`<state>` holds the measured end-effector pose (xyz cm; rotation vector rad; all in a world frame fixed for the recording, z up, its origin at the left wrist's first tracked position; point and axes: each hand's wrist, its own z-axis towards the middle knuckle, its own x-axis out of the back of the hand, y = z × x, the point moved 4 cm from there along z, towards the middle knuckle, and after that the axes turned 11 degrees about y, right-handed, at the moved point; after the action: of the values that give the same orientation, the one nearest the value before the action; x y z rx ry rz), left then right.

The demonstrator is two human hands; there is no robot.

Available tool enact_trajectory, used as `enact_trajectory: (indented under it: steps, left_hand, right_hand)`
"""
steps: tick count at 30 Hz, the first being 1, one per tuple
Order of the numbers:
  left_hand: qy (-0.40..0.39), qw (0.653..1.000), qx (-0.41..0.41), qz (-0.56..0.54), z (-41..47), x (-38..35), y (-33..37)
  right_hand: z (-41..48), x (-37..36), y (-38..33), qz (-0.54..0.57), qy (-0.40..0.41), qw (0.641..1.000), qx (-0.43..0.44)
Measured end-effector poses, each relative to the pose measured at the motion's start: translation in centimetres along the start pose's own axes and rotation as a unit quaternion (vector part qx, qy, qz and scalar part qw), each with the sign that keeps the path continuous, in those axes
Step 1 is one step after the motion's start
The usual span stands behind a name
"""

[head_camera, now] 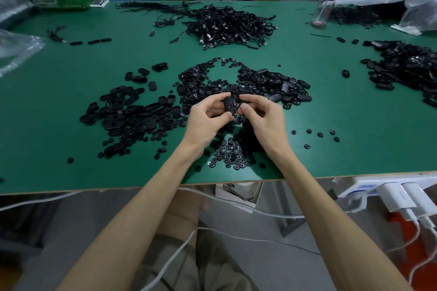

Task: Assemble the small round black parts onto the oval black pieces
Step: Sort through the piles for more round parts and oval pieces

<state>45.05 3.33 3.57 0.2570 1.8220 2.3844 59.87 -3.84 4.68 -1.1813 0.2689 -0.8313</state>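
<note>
My left hand (pixel 208 118) pinches an oval black piece (pixel 229 106) upright between thumb and fingers, just above the table's middle. My right hand (pixel 260 116) is close on its right with fingers curled toward the piece; whether it holds a small round part I cannot tell. Under and around both hands lies a spread of small round black parts (pixel 227 153). A heap of oval black pieces (pixel 132 113) lies to the left, and another heap of ovals (pixel 279 85) lies to the right of the hands.
On the green table (pixel 71 78), a tangle of black cables (pixel 231 26) lies at the back and another dark pile of parts (pixel 406 66) at far right. A clear bottle (pixel 324 7), plastic bags and a carton stand along the far edge. A power strip (pixel 378 189) hangs at the front right.
</note>
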Motion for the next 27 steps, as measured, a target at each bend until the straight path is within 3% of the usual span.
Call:
enact_trajectory:
  steps: [27]
  left_hand:
    - [0.002,1.0,0.002,-0.019,-0.03,-0.07,-0.07]
  right_hand:
    - [0.07,-0.09,0.37,0.033,-0.007,0.999,0.003]
